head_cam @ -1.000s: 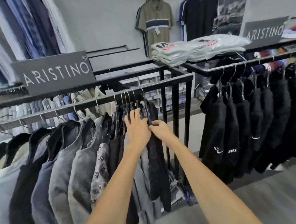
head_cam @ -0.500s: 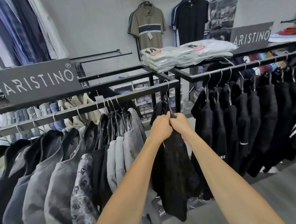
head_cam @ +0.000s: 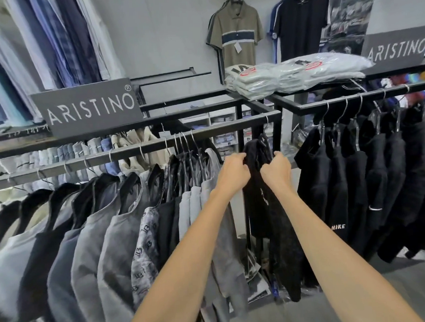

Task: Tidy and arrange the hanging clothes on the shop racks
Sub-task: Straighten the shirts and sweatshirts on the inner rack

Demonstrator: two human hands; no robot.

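**Q:** Where is the garment, and how do the hands stand?

**A:** The black garment (head_cam: 266, 219) hangs by one hook (head_cam: 267, 122) at the right end of the near rail (head_cam: 217, 130), apart from the crowded grey tops (head_cam: 208, 180). The left hand (head_cam: 234, 170) and right hand (head_cam: 276, 171) are close together but not touching. Each is clenched on the cloth near its top.

**Q:** What might go wrong?

**A:** A hard tug could pull the cloth off its hanger or lift the hook clear of the rail. Sliding it left could snag it in the bunched hooks (head_cam: 186, 145).

**Q:** And the counts?

**A:**
- Hands: two.
- Garment held: one.
- Signs: two, the left sign (head_cam: 88, 108) and the right sign (head_cam: 397, 50).
- Shirts fronting the far wall: two, an olive shirt (head_cam: 237, 36) and a dark shirt (head_cam: 300, 20).
- Folded packs (head_cam: 288, 75): too overlapped to count.
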